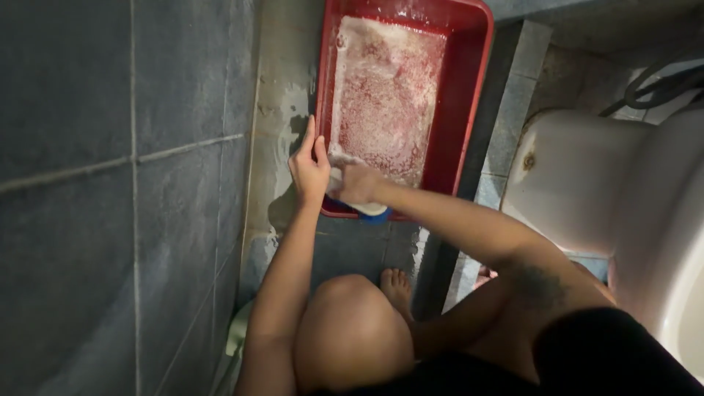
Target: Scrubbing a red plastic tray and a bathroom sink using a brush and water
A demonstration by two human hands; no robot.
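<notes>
A red rectangular plastic tray [469, 81] stands tilted on the tiled floor, its inside covered with white soapy foam. My left hand [309, 165] grips the tray's near left rim, fingers along the edge. My right hand [358, 183] is closed around a foamy white and blue sponge [372, 211] and presses it against the tray's near inner wall. Most of the sponge is hidden under my fingers and suds.
A grey tiled wall [110, 183] runs along the left. A white toilet bowl [587, 183] sits at the right, with a dark hose [660, 84] above it. My bare knee [352, 330] and foot [397, 286] are just below the tray on wet tiles.
</notes>
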